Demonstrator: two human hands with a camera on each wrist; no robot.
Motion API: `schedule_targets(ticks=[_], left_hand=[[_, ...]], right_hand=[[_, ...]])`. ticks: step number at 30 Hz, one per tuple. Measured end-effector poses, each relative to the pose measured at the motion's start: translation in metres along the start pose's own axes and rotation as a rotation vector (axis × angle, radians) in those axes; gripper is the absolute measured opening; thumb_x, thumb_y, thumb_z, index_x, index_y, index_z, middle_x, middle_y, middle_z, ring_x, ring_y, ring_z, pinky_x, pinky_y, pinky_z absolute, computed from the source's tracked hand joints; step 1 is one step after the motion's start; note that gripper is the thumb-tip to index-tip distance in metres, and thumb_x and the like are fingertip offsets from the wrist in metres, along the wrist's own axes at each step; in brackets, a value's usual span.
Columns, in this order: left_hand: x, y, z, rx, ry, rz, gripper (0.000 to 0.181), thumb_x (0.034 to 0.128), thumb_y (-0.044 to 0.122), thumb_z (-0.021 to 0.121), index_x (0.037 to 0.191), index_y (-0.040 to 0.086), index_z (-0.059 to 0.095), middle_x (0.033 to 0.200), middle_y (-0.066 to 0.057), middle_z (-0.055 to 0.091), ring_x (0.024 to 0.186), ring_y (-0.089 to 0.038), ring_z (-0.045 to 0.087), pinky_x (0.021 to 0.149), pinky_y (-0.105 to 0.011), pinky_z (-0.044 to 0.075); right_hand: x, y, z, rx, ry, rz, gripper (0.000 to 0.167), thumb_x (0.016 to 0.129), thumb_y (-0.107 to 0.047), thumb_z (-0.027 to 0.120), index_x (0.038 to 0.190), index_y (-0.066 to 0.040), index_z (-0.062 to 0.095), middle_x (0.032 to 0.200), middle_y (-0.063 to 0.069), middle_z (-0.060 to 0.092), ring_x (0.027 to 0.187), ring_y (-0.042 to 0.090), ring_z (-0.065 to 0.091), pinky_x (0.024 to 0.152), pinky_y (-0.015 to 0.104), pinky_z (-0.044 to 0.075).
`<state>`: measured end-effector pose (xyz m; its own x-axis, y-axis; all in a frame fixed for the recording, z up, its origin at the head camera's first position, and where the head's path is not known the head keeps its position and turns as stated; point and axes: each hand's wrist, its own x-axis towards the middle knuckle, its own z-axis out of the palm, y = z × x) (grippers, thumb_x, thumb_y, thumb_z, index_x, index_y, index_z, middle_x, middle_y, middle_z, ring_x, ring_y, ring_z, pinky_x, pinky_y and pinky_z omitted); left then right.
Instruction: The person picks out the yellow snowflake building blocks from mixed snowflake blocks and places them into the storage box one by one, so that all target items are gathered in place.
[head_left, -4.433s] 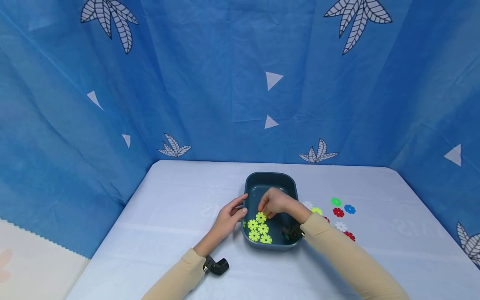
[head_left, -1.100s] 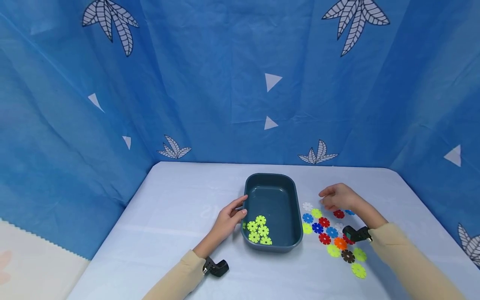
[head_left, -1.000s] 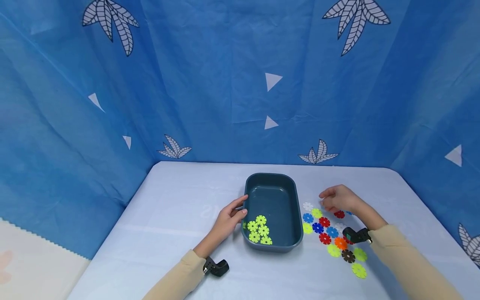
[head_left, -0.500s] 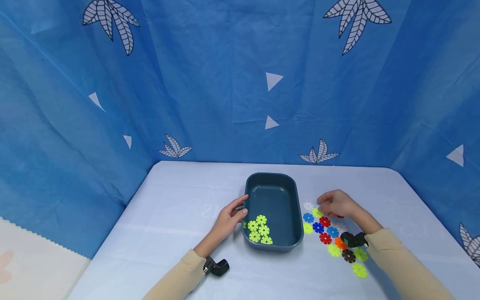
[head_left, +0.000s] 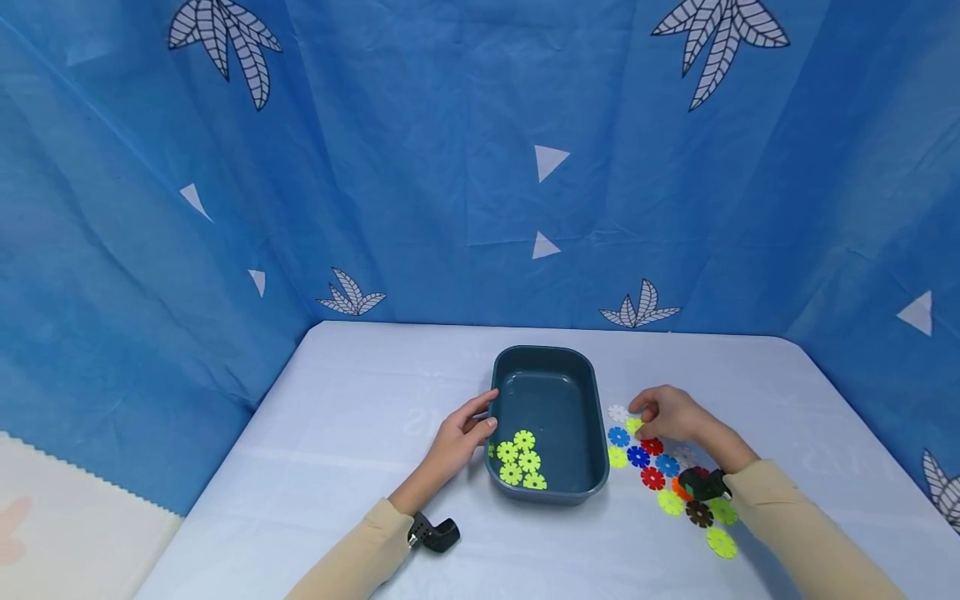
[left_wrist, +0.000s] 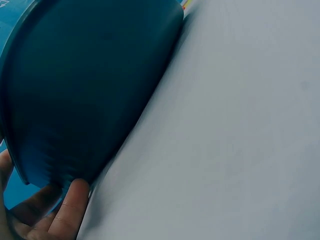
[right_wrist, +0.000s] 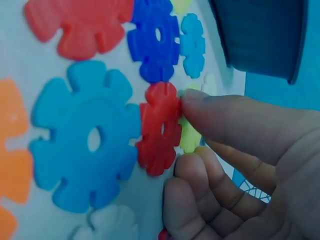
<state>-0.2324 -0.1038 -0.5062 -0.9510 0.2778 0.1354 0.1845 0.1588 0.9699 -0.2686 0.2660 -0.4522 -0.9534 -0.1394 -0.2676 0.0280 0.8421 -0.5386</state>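
My left hand (head_left: 453, 439) rests against the left side of a dark teal plastic bin (head_left: 596, 400); its fingers touch the outer wall in the left wrist view. Several yellow-green snowflake discs (head_left: 524, 439) lie in the bin's near left corner. Right of the bin, my right hand (head_left: 671, 414) is over a yellow-green snowflake disc (head_left: 634, 426) on the table. Thumb and index finger stand apart at opposite edges of this disc. In the right wrist view the thumb partly hides it, behind a red disc (right_wrist: 160, 129); whether both fingertips touch it is unclear.
Around the right hand lie blue (head_left: 618, 437), dark blue (head_left: 638, 456), brown (head_left: 700, 513), orange, white, red and further yellow-green discs (head_left: 722, 543), close together on the white tabletop (head_left: 360, 400). A blue patterned curtain (head_left: 465, 167) stands behind the table.
The right hand left the bin, went to the discs on the right, then moved slightly left and nearer to the yellow-green disc. The left hand has stayed at the bin.
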Motion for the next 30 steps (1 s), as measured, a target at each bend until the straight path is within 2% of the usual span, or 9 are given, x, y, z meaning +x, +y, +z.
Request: schedule_targets(ticks=[8, 16, 30], left_hand=[[0.0000, -0.0020, 0.0001, 0.011, 0.003, -0.007, 0.050, 0.1037, 0.018, 0.058, 0.152, 0.014, 0.049, 0.151, -0.021, 0.052, 0.126, -0.038, 0.063, 0.087, -0.027, 0.060], [-0.0002, -0.0005, 0.0002, 0.000, 0.005, -0.012, 0.050, 0.1037, 0.017, 0.058, 0.152, 0.015, 0.049, 0.151, -0.022, 0.051, 0.127, -0.038, 0.062, 0.089, -0.031, 0.061], [0.0008, -0.0021, 0.0006, 0.001, 0.008, -0.005, 0.049, 0.1034, 0.018, 0.058, 0.152, 0.017, 0.050, 0.151, -0.021, 0.051, 0.127, -0.038, 0.062, 0.088, -0.030, 0.061]], right_hand=[[-0.0013, -0.0048, 0.0024, 0.003, -0.002, 0.019, 0.040, 0.077, -0.003, 0.086, 0.112, 0.001, 0.068, 0.084, 0.009, 0.056, 0.080, 0.021, 0.052, 0.065, 0.025, 0.052], [0.0003, -0.0034, 0.0031, 0.020, -0.007, 0.032, 0.038, 0.077, -0.003, 0.085, 0.111, 0.000, 0.067, 0.085, 0.009, 0.055, 0.081, 0.022, 0.052, 0.065, 0.024, 0.051], [-0.0003, -0.0037, 0.0020, 0.011, -0.025, 0.025, 0.034, 0.079, -0.003, 0.084, 0.107, 0.000, 0.066, 0.083, 0.008, 0.053, 0.080, 0.021, 0.050, 0.066, 0.026, 0.050]])
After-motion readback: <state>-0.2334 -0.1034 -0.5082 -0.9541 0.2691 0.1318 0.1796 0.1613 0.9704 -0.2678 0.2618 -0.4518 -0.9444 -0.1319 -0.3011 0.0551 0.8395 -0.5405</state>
